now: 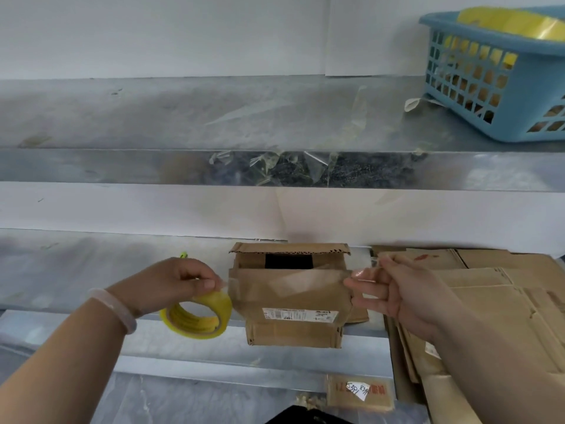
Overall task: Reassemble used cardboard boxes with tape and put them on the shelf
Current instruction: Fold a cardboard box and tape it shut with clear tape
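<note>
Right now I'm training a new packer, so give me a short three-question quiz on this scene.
1. True or false: the left hand grips the yellow tape roll.
2. Where does the blue basket stand? A) on the upper shelf B) on the floor C) on the flattened cardboard
3. Fill in: the right hand pinches the tape strip stretched across the cardboard ____.
Key: 1 true; 2 A; 3 box.

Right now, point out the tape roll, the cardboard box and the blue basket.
tape roll (218, 304): head view, outer yellow band.
cardboard box (290, 292): head view, taped front flap.
blue basket (526, 96): head view, solid corner wall.
</note>
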